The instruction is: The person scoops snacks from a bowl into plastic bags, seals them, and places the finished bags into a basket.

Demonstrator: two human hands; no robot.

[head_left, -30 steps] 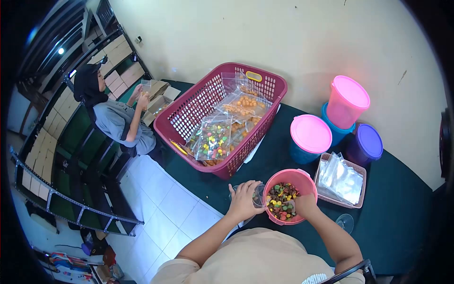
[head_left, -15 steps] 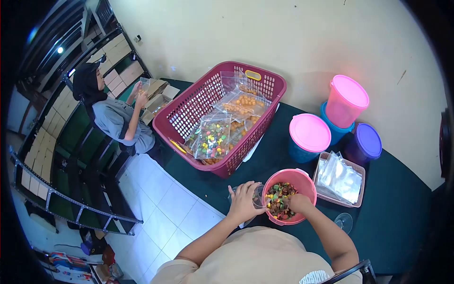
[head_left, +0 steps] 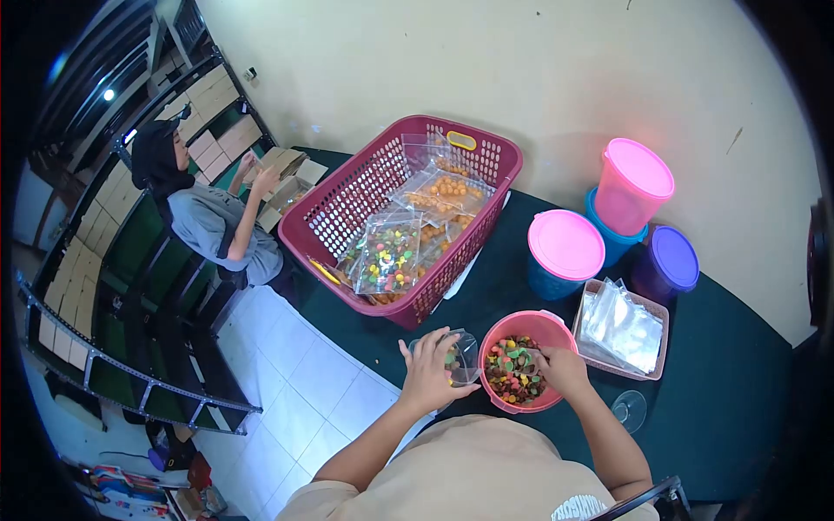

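Note:
My left hand (head_left: 427, 375) is wrapped round a clear plastic bag (head_left: 465, 358), which has a few colourful pieces inside. The bag's mouth is beside the left rim of a pink bucket (head_left: 556, 323). Green, yellow, red and brown snack pieces (head_left: 512, 382) partly fill this bucket. My right hand (head_left: 563, 372) reaches over the bucket's right rim, with its fingers closed at the pieces; what they hold is hard to make out. A round clear lid or dish (head_left: 629, 410) lies on the dark green table (head_left: 695, 417) at the right.
A maroon basket (head_left: 417, 308) holds filled bags (head_left: 391, 252). Lidded tubs (head_left: 566, 252) stand at the back right, beside a tray of empty bags (head_left: 621, 330). Another person (head_left: 204, 213) stands at the left, hands raised near cardboard boxes (head_left: 291, 178).
My left hand has turned the bag more upright and moved slightly left, and pieces now show in it. My right hand has lifted slightly towards the bucket's right rim.

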